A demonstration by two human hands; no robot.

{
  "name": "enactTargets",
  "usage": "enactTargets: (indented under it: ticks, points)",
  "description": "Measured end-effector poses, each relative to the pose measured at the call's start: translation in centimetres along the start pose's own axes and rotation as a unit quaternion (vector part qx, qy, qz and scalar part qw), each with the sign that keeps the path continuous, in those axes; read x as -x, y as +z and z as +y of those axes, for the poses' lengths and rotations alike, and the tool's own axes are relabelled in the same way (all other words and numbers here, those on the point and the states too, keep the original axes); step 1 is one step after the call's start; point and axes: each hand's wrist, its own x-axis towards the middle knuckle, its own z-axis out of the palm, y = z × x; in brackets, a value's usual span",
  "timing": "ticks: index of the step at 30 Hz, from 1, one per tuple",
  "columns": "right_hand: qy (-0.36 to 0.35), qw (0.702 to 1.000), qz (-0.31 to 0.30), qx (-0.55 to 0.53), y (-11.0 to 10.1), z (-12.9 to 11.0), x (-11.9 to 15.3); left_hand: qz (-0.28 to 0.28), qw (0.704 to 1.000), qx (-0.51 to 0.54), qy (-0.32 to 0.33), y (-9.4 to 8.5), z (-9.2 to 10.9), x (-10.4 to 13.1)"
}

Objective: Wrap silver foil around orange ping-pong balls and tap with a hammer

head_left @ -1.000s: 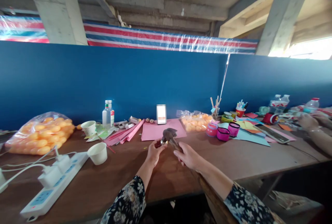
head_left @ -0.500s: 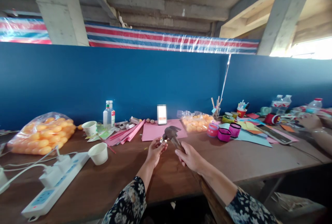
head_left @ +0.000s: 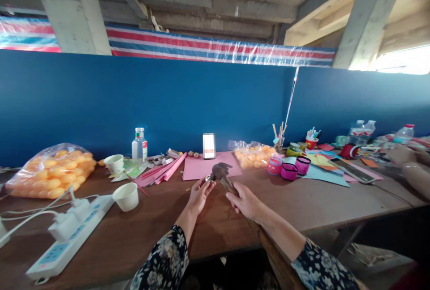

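My right hand [head_left: 247, 200] is closed round the wooden handle of a claw hammer [head_left: 221, 171], whose dark metal head points away from me over the table. Close to the left of that head, my left hand [head_left: 199, 197] pinches a small shiny metal ball [head_left: 207, 178] between thumb and fingers. The fingers cover part of the ball, and I cannot tell whether the hammer touches it. Just beyond both hands lies a pink paper sheet [head_left: 193, 169] on the brown table [head_left: 215, 236]. Similar shiny balls [head_left: 191, 153] sit at its far edge.
On the left are a bag of orange balls [head_left: 50, 173], a power strip [head_left: 72, 236] and a paper cup [head_left: 126, 197]. Another orange-ball bag [head_left: 257, 156], magenta rolls [head_left: 289, 171] and a phone [head_left: 352, 171] lie to the right. Another person's hand [head_left: 403, 155] is far right.
The view has shifted slightly. The small shiny ball now sits a little further left of the hammer head and is more covered by my left fingers. Both grips stay closed.
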Motion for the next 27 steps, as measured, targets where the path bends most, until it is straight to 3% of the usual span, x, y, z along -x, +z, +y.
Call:
enactTargets:
  ticks: [9,15,19,24,27]
  points:
    - [-0.021,0.999,0.037,0.003,0.0,-0.3,0.3,0.014,1.0,0.013,0.02,-0.6,-0.5,-0.6]
    - [-0.001,1.0,0.01,-0.001,0.5,-0.1,0.1,0.016,1.0,0.01,0.016,-0.5,-0.5,-0.5]
    - [-0.017,0.999,0.041,-0.023,0.7,0.0,0.0,0.01,0.999,0.026,0.025,-0.3,-0.3,-0.3]
    - [0.002,0.999,0.023,-0.028,1.0,0.4,-0.1,-0.031,0.999,0.032,-0.012,-0.3,-0.1,-0.2]
    - [-0.006,0.999,0.034,-0.037,1.0,0.7,-0.1,-0.026,0.998,0.047,-0.026,-0.4,-0.1,-0.2]
